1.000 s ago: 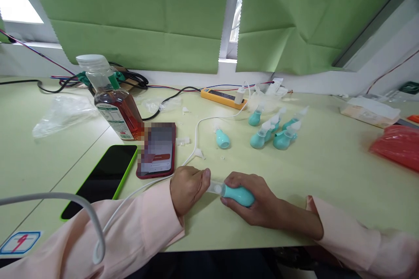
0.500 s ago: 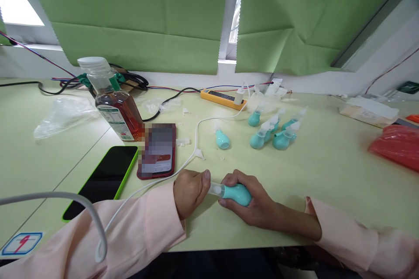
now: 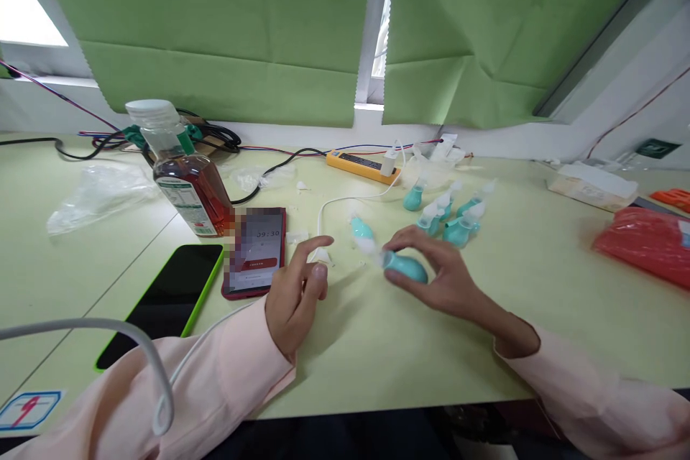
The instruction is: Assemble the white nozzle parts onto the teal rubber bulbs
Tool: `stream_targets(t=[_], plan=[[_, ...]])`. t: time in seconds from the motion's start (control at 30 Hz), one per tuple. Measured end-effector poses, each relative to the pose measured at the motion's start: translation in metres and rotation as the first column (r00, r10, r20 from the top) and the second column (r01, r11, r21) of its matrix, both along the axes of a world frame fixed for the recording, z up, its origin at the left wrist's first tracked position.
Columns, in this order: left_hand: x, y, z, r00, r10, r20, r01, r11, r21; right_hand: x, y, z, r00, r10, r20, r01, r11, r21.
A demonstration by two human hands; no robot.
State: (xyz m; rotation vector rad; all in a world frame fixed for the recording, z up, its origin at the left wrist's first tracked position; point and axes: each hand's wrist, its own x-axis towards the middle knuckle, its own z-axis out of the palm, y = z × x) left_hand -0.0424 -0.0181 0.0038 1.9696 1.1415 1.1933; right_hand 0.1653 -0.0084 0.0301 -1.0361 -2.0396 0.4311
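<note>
My right hand (image 3: 439,269) holds a teal bulb aspirator (image 3: 408,269) above the table, its translucent nozzle aimed up and left. Behind that nozzle lies a single teal bulb (image 3: 361,227), partly covered by it. My left hand (image 3: 295,295) is empty, with the index finger stretched out and the thumb apart from it. Close to its fingertips are a small white plastic piece (image 3: 323,256) and a white cable (image 3: 319,219). Several more teal aspirators with clear tips (image 3: 458,232) lie in a cluster beyond my right hand.
Left of my left hand are a red-cased phone (image 3: 256,259) and a green-edged phone (image 3: 167,295). A bottle of amber liquid (image 3: 194,190) stands behind them. An orange power strip (image 3: 359,166) is at the back. Red plastic packaging (image 3: 644,244) lies at right.
My left hand has let go of the aspirator's clear nozzle and opened, moving slightly left. My right hand has carried the aspirator up and away from me, towards the other bulbs.
</note>
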Motion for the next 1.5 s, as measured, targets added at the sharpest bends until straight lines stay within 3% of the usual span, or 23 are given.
stream_targets(t=[0.13,0.23,0.3,0.43,0.53,0.67,0.87,0.97,1.03,1.17,1.27,1.3,1.37,1.43,1.5], plan=[[-0.001,0.005,0.0,0.99,0.038,-0.136,-0.023,0.994,0.109,0.018,0.02,-0.001,0.972,-0.215,-0.093,0.218,0.976,0.025],[-0.002,0.01,-0.001,0.955,0.114,-0.272,-0.042,0.966,0.256,0.021,0.028,-0.008,0.959,-0.24,-0.152,0.23,0.97,-0.078],[-0.002,0.014,-0.001,0.894,0.203,-0.4,-0.038,0.923,0.384,0.019,0.031,-0.014,0.96,-0.227,-0.166,0.209,0.971,-0.119],[-0.002,0.022,-0.007,0.676,0.386,-0.628,0.03,0.837,0.547,0.015,0.034,-0.026,0.967,-0.223,-0.122,0.21,0.972,-0.109],[-0.002,0.025,-0.014,0.568,0.382,-0.729,0.124,0.836,0.535,0.016,0.036,-0.031,0.967,-0.244,-0.072,0.239,0.968,-0.075],[-0.002,0.027,-0.017,0.493,0.367,-0.789,0.16,0.853,0.496,0.019,0.037,-0.032,0.953,-0.299,-0.043,0.298,0.954,-0.035],[0.0,0.025,-0.013,0.461,0.369,-0.807,0.132,0.871,0.473,0.018,0.035,-0.03,0.937,-0.349,-0.019,0.349,0.937,0.028],[0.002,0.025,-0.014,0.458,0.388,-0.8,0.103,0.87,0.482,0.018,0.032,-0.025,0.925,-0.379,-0.007,0.376,0.915,0.144],[0.002,0.026,-0.015,0.458,0.395,-0.796,0.093,0.87,0.485,0.02,0.028,-0.017,0.908,-0.418,-0.001,0.402,0.872,0.281],[0.003,0.026,-0.015,0.461,0.387,-0.799,0.082,0.877,0.473,0.038,0.023,0.004,0.864,-0.497,-0.088,0.453,0.687,0.568],[0.002,0.026,-0.015,0.461,0.386,-0.799,0.081,0.878,0.471,0.067,0.027,0.019,0.869,-0.409,-0.279,0.482,0.572,0.663],[0.002,0.027,-0.015,0.465,0.385,-0.797,0.082,0.878,0.472,0.079,0.03,0.022,0.859,-0.402,-0.318,0.506,0.563,0.654],[0.001,0.028,-0.017,0.484,0.377,-0.79,0.09,0.876,0.474,0.105,0.035,0.025,0.806,-0.516,-0.288,0.58,0.598,0.553],[0.001,0.028,-0.019,0.517,0.368,-0.773,0.101,0.871,0.482,0.128,0.041,0.022,0.773,-0.631,-0.059,0.596,0.691,0.409],[0.002,0.028,-0.021,0.56,0.355,-0.749,0.125,0.857,0.5,0.145,0.046,0.014,0.771,-0.609,0.186,0.558,0.787,0.265]])
